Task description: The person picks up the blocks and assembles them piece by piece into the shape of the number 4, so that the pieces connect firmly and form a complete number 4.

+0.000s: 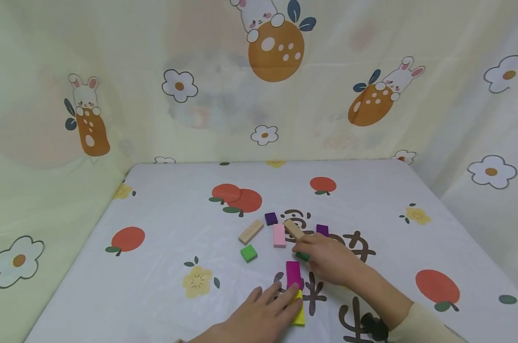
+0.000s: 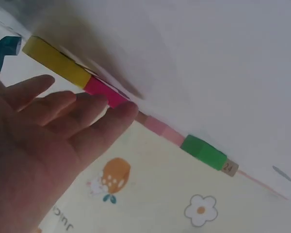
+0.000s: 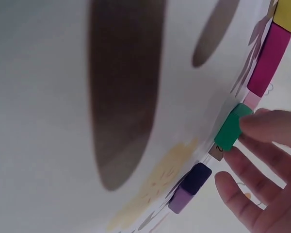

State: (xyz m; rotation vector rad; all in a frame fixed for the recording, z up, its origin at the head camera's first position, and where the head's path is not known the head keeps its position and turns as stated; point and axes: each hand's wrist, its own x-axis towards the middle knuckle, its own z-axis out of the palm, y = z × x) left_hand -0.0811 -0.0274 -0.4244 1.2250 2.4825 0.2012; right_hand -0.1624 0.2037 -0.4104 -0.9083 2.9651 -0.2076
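My left hand [image 1: 265, 312] lies palm down with its fingers stretched out over a yellow block [image 1: 299, 317] and the near end of a magenta block [image 1: 293, 272]. These two stand end to end in a line. With thumb and fingertips my right hand [image 1: 327, 257] pinches a dark green block [image 3: 233, 127], mostly hidden under the hand in the head view. Just beyond those fingertips lies a plain wooden block [image 1: 293, 228]. A pink block [image 1: 279, 235] sits to its left, and a dark purple block [image 1: 322, 230] is behind the right hand.
Further left are another wooden block [image 1: 251, 232], a light green block [image 1: 248, 253] and a second purple block [image 1: 270, 218]. A white printed cloth [image 1: 156, 286] covers the table, and a patterned curtain [image 1: 216, 119] hangs behind. A black object [image 1: 374, 327] sits at the right wrist.
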